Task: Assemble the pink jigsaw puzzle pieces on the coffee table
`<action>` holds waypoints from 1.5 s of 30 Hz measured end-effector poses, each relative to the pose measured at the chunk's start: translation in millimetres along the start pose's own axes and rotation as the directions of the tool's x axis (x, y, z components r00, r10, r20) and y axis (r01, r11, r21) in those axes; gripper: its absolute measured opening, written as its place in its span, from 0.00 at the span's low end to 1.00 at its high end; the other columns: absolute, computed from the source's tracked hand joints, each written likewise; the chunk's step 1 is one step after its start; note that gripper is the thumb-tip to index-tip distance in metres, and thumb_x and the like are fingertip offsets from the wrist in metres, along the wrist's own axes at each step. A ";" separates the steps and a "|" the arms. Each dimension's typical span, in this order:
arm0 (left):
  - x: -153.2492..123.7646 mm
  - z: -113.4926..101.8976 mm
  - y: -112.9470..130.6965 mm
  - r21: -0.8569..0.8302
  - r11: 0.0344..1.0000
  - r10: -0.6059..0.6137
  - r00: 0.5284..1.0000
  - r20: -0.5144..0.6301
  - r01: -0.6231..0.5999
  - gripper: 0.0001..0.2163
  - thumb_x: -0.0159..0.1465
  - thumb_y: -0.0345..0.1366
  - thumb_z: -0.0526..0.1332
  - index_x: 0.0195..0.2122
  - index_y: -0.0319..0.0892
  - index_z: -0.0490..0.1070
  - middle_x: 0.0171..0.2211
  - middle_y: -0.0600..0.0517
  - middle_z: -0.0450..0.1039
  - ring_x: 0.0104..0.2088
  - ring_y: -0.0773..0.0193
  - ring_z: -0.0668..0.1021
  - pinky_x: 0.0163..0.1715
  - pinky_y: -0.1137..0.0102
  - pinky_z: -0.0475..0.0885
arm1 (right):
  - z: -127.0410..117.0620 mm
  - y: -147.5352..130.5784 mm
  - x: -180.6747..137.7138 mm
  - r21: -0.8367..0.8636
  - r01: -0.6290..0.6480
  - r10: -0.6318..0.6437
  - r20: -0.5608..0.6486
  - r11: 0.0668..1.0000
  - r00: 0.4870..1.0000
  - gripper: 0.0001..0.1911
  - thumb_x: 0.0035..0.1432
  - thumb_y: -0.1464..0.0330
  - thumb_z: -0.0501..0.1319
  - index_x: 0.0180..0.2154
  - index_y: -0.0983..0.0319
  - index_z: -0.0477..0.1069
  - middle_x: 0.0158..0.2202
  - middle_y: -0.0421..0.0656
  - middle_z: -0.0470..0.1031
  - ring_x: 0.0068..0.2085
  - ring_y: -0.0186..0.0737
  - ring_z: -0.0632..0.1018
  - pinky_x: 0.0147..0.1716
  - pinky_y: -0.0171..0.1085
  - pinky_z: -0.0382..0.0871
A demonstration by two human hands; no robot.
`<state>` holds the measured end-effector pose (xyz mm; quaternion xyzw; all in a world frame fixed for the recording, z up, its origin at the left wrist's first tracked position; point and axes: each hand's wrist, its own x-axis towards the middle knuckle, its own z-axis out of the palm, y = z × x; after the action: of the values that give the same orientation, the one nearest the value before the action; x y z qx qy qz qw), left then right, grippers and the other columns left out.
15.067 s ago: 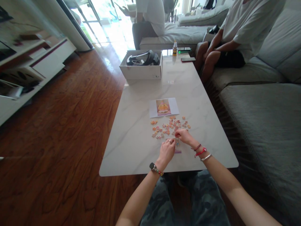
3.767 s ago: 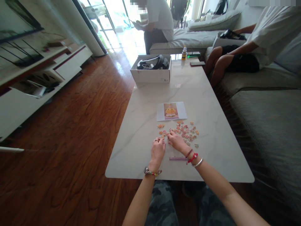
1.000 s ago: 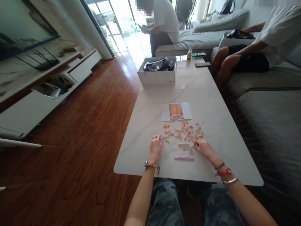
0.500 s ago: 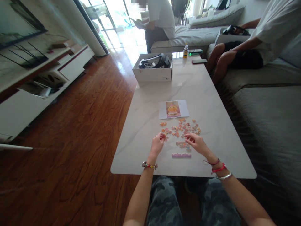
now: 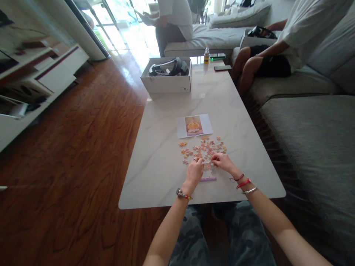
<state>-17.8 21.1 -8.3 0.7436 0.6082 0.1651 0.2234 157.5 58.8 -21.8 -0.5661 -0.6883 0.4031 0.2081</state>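
Note:
On the white table, my left hand (image 5: pixel 195 170) is closed, fingertips pinched at the left end of a thin strip of joined puzzle pieces (image 5: pixel 206 162). My right hand (image 5: pixel 224 162) pinches the strip's other end. Just below lie more joined pieces (image 5: pixel 208 168), partly covered by my left hand. Closer to me is a purple strip of joined puzzle pieces (image 5: pixel 208 179). Loose pink and orange puzzle pieces (image 5: pixel 206 146) are spread beyond my hands. Farther off, a sheet with a printed picture (image 5: pixel 194 126) shows a yellow figure on pink.
An open white box (image 5: pixel 166 85) holding a black-and-white headset (image 5: pixel 169 68) stands at the far left of the table (image 5: pixel 155 177). A small bottle (image 5: pixel 206 55) and a phone (image 5: pixel 222 68) are at the far end. Two people sit on the grey sofa (image 5: pixel 310 122).
My left hand has moved right, away from the loose pieces at the left, and now meets the strip near my right hand. The view has turned right, so the table appears farther left.

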 end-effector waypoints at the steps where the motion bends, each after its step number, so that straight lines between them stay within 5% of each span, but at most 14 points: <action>1: -2.2 -1.1 -3.4 0.010 1.000 -0.002 1.000 -0.007 0.002 0.08 0.59 0.30 0.52 0.39 0.43 0.67 0.40 0.48 0.68 0.37 0.64 0.73 0.37 0.70 0.68 | 0.8 0.3 1.4 -0.005 0.009 -0.009 -0.001 1.000 1.000 0.05 0.45 0.73 0.57 0.24 0.63 0.72 0.19 0.38 0.72 0.22 0.31 0.71 0.24 0.29 0.64; 8: 3.9 -27.9 -43.8 0.057 0.973 -0.208 0.959 -0.192 0.222 0.09 0.60 0.32 0.52 0.40 0.42 0.67 0.41 0.47 0.67 0.39 0.62 0.72 0.38 0.70 0.67 | 4.0 -11.1 23.2 -0.044 0.062 -0.064 -0.039 0.997 0.997 0.05 0.45 0.72 0.58 0.26 0.62 0.73 0.25 0.40 0.75 0.26 0.33 0.74 0.27 0.31 0.65; 19: 5.6 -26.3 -50.8 0.070 0.951 -0.284 0.941 -0.185 0.300 0.09 0.58 0.32 0.55 0.40 0.41 0.68 0.40 0.46 0.68 0.38 0.63 0.72 0.38 0.70 0.67 | 48.0 -36.5 24.1 -0.281 0.117 -0.126 -0.014 0.953 0.992 0.07 0.49 0.76 0.56 0.26 0.63 0.71 0.31 0.45 0.73 0.32 0.36 0.73 0.32 0.32 0.64; 27: 2.6 -32.8 -59.4 0.036 0.963 -0.252 0.937 -0.244 0.268 0.08 0.58 0.32 0.54 0.38 0.41 0.69 0.38 0.47 0.69 0.36 0.61 0.73 0.39 0.68 0.68 | -19.6 11.2 29.4 -0.273 0.007 -0.095 -0.311 0.962 0.946 0.07 0.53 0.71 0.55 0.30 0.62 0.71 0.31 0.43 0.71 0.29 0.34 0.72 0.33 0.33 0.65; 33: 14.5 -35.9 -42.4 -0.036 0.988 -0.156 0.948 -0.278 0.152 0.08 0.59 0.32 0.53 0.38 0.42 0.68 0.38 0.47 0.68 0.38 0.61 0.73 0.41 0.67 0.68 | -42.9 22.7 46.1 -0.387 0.013 -0.062 -0.113 0.922 0.992 0.09 0.48 0.74 0.60 0.35 0.63 0.72 0.36 0.44 0.69 0.33 0.32 0.72 0.36 0.31 0.64; 40: 9.0 -31.2 -28.1 -0.075 0.990 -0.135 0.967 -0.216 0.121 0.09 0.58 0.30 0.54 0.39 0.43 0.68 0.39 0.48 0.68 0.40 0.61 0.72 0.42 0.67 0.68 | -44.0 20.5 49.3 -0.368 -0.008 -0.044 -0.133 0.930 0.990 0.08 0.52 0.73 0.57 0.36 0.64 0.71 0.36 0.45 0.69 0.31 0.32 0.72 0.34 0.31 0.65; 45: 4.6 -19.8 -22.9 -0.059 0.992 -0.120 0.982 -0.144 0.112 0.09 0.58 0.31 0.53 0.40 0.41 0.68 0.40 0.47 0.67 0.38 0.62 0.73 0.40 0.67 0.69 | -44.8 24.4 45.2 -0.448 0.104 -0.113 0.005 0.888 0.994 0.08 0.49 0.76 0.58 0.33 0.62 0.71 0.37 0.43 0.69 0.30 0.31 0.71 0.33 0.30 0.64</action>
<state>-46.2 31.8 -3.9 0.6867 0.6610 0.2216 0.2058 193.4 116.7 -22.3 -0.5636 -0.7909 0.2156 0.1015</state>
